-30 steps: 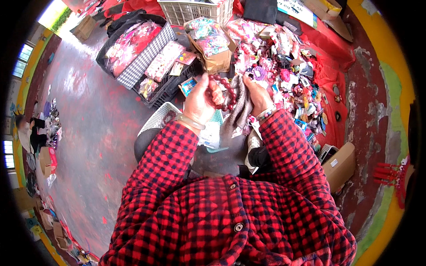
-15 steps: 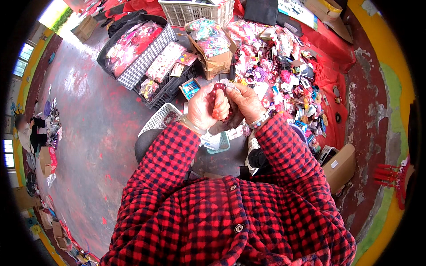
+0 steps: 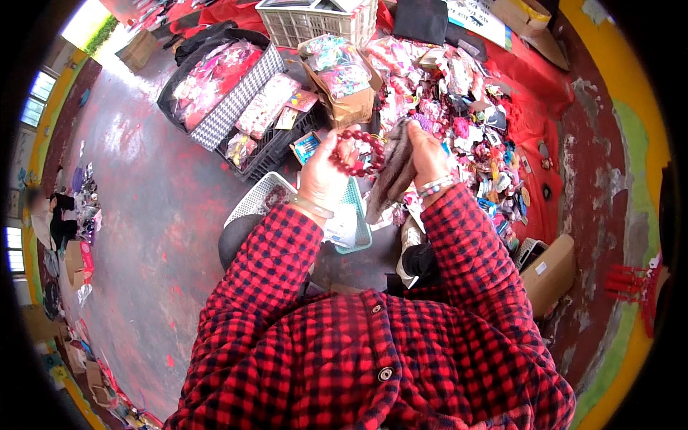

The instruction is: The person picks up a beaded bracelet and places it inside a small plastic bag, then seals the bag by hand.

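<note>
A dark red beaded bracelet (image 3: 378, 154) hangs as a round loop from my left hand (image 3: 325, 174), whose fingers are closed on its left side. My right hand (image 3: 430, 159) pinches a grey-brown cloth (image 3: 393, 175) that droops beside the bracelet's right edge. Whether cloth and beads touch, I cannot tell. Below my hands lie a pale green basket (image 3: 367, 233) with white packets in it and a white basket (image 3: 247, 197) holding some dark red beads.
Ahead stand a black crate (image 3: 261, 166), an open cardboard box (image 3: 351, 107) of packets and a houndstooth-sided bin (image 3: 236, 100). A heap of small accessories (image 3: 466, 129) spreads over red cloth at the right. Another person (image 3: 43, 218) is at the far left.
My hands have moved apart. The bracelet, bunched between both hands before, now hangs open from the left one, while the cloth has come up and to the right with my right hand.
</note>
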Tool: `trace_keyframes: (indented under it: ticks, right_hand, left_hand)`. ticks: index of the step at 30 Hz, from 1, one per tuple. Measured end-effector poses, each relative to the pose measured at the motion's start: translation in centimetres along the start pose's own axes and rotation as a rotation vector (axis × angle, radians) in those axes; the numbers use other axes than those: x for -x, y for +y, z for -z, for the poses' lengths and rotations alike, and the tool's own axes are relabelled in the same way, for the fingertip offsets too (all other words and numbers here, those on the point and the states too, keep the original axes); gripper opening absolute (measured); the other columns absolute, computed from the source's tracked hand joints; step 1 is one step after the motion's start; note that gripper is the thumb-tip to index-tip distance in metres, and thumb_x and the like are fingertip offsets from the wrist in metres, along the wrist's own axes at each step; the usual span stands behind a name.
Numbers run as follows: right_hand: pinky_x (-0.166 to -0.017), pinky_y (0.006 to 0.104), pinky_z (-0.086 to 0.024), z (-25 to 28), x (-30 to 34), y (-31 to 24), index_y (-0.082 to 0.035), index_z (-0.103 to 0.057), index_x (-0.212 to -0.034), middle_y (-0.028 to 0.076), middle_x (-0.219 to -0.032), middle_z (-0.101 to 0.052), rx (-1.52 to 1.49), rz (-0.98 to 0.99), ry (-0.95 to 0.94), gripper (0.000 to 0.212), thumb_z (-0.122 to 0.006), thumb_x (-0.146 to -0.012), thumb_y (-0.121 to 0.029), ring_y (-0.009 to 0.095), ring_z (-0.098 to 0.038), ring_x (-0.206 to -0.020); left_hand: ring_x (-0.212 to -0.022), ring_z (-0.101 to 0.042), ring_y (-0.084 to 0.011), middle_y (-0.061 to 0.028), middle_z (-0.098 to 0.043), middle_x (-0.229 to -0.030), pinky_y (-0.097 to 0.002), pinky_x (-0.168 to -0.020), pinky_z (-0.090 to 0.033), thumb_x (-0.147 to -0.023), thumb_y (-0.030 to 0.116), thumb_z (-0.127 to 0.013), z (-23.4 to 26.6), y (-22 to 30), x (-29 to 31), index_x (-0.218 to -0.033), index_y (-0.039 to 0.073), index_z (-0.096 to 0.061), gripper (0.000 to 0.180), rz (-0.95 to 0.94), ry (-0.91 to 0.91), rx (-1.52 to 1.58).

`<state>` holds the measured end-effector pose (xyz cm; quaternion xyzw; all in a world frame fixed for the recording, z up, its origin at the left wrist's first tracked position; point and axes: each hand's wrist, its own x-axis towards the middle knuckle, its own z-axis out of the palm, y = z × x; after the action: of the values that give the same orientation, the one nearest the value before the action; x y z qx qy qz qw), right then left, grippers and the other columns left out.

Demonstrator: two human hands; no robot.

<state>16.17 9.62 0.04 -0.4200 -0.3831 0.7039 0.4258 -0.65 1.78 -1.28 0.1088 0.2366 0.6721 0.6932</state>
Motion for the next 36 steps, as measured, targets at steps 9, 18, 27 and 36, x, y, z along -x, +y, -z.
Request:
trace_keyframes:
  ticks: [9, 18, 27, 36]
  right_hand:
    - [-0.085, 0.03, -0.043, -1.8, 3.9, -5.8, 0.001, -0.048, -0.12, 0.009, -0.111, -0.057, 0.07, 0.301, -0.342, 0.041, -0.038, -0.094, -0.029, 0.018, -0.057, -0.097]
    - [-0.105, 0.0405, -0.02, -4.6, 3.4, -0.2, -0.008, -0.046, -0.125, 0.016, -0.137, -0.034, 1.286, 0.922, -0.369, 0.037, -0.044, -0.089, -0.015, 0.034, -0.023, -0.13]
    - [-0.104, 0.0421, -0.023, -4.1, 3.4, 1.7, 0.002, -0.04, -0.125, 0.021, -0.134, -0.034, 0.931, 0.932, -0.332, 0.043, -0.047, -0.084, -0.009, 0.039, -0.027, -0.127]
    - [-0.101, 0.0517, -0.022, -5.0, 3.2, 0.6, -0.005, -0.046, -0.121, 0.019, -0.136, -0.031, 1.115, 0.997, -0.261, 0.039, -0.048, -0.084, -0.019, 0.043, -0.023, -0.127]
  left_hand:
    - [-0.108, -0.05, -0.0319, -0.0161, -0.053, -0.117, -0.045, -0.091, -0.041, -0.092, 0.039, -0.039, -1.6, 1.3, 0.8, -0.111, 0.003, -0.05, 0.042, 0.033, -0.081, 0.191]
    - [-0.114, -0.045, -0.0208, -0.0091, -0.047, -0.122, -0.0352, -0.097, -0.036, -0.091, 0.021, -0.042, -0.9, -2.1, 1.1, -0.124, 0.007, -0.041, 0.036, -0.043, -0.373, 0.117]
    - [-0.103, -0.054, -0.0234, -0.0104, -0.055, -0.115, -0.0363, -0.093, -0.04, -0.088, 0.017, -0.049, -3.1, -0.4, 0.1, -0.111, 0.004, -0.053, 0.026, -0.119, -0.062, 0.228]
    - [-0.121, -0.038, -0.0222, -0.0071, -0.04, -0.132, -0.0377, -0.104, -0.026, -0.094, 0.035, -0.033, -3.0, -2.0, 1.6, -0.13, 0.009, -0.036, 0.045, 0.051, -0.098, 0.221]
